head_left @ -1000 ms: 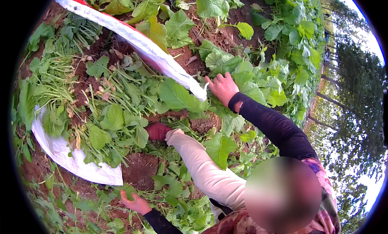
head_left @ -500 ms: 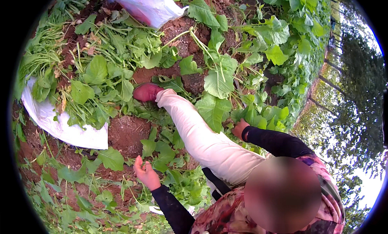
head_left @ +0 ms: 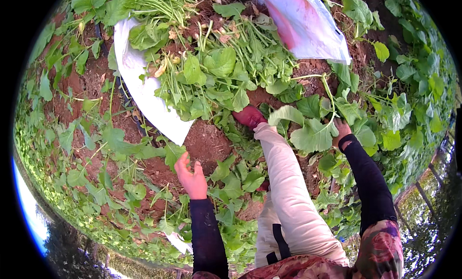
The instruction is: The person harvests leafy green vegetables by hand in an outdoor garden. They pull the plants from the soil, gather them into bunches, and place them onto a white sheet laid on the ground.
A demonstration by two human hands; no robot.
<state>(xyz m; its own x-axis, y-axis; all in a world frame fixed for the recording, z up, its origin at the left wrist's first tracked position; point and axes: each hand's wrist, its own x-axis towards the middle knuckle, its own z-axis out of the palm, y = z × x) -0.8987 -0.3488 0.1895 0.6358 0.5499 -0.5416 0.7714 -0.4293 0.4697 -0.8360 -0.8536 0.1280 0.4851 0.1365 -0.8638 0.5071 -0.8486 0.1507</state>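
Observation:
My left hand point(head_left: 191, 177) hovers over low leaves, just below the corner of a white plastic sheet point(head_left: 166, 117); its fingers are apart and it holds nothing. My right hand point(head_left: 340, 133) reaches in among broad green leaves. Its fingertips are partly covered by foliage, so whether they grip a stem does not show. Beside it a large leafy plant point(head_left: 313, 134) spreads its scalloped leaves. Beyond my shoe, a heap of uprooted leafy greens point(head_left: 226, 62) with pale stems and small whitish roots lies partly on the sheet.
A white sack with pink stains point(head_left: 308, 26) lies at the far right of the heap. My dark red shoe point(head_left: 249, 117) stands on reddish soil point(head_left: 207, 144) at the heap's near edge. Rows of growing plants point(head_left: 414, 86) fill the right side. A dark thin hose point(head_left: 126, 93) runs beside the sheet.
The view has turned, so the heap and sheet now sit farther right and upright. My right hand stays low among the leaves. My left hand remains raised with its fingers apart.

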